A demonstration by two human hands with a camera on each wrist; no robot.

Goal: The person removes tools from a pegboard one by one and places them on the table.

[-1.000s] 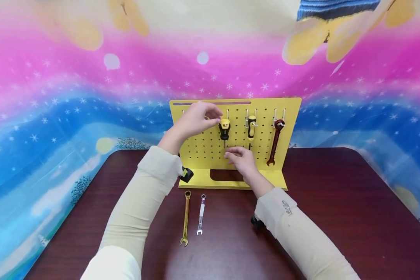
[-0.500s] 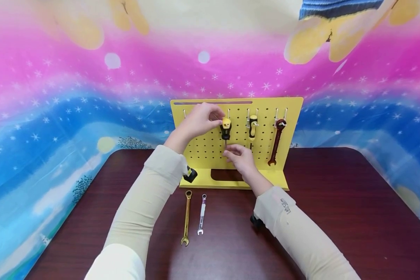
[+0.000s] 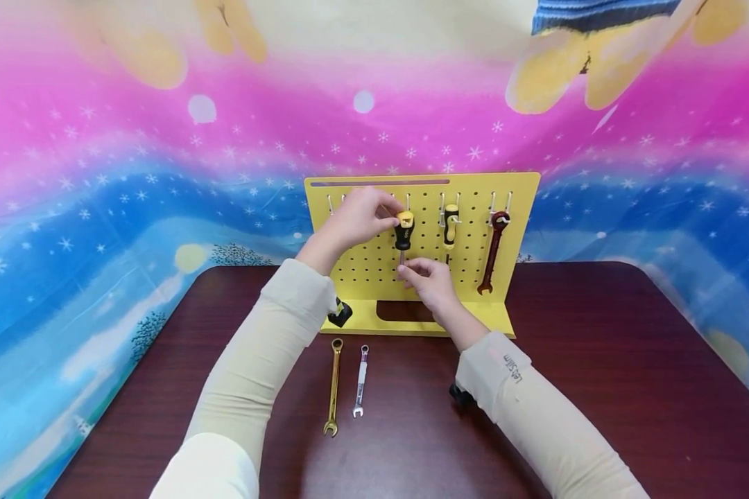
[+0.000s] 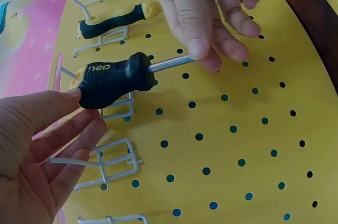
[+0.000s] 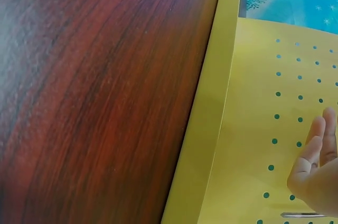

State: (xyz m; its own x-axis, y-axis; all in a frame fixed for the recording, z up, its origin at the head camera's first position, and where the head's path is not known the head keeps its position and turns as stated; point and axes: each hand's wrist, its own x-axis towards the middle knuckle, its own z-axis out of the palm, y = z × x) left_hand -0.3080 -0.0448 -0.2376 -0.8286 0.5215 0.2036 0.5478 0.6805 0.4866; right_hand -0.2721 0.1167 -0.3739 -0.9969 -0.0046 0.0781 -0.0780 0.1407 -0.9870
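A stubby black-and-yellow screwdriver [image 3: 403,237] stands handle-up against the yellow pegboard [image 3: 374,287], its shaft pointing down. My left hand [image 3: 363,216] pinches the top end of its handle between thumb and fingers. Lower down, my right hand [image 3: 433,283] holds the tip of the shaft between thumb and forefinger. In the left wrist view, a white hook prong [image 4: 67,73] sticks out by the yellow end of the handle. The right wrist view shows the right hand [image 5: 317,174] close to the board's holes.
A second black-and-yellow screwdriver [image 3: 451,227] and a dark red wrench [image 3: 492,253] hang on the board's right side. On the table [image 3: 568,360], a gold wrench [image 3: 333,388] and a smaller silver wrench [image 3: 361,381] lie before the board. A bare white hook [image 4: 116,163] sits beside the left fingers.
The left hand has shifted slightly right and down at the screwdriver's handle. The right hand stays at the shaft tip, nearly still.
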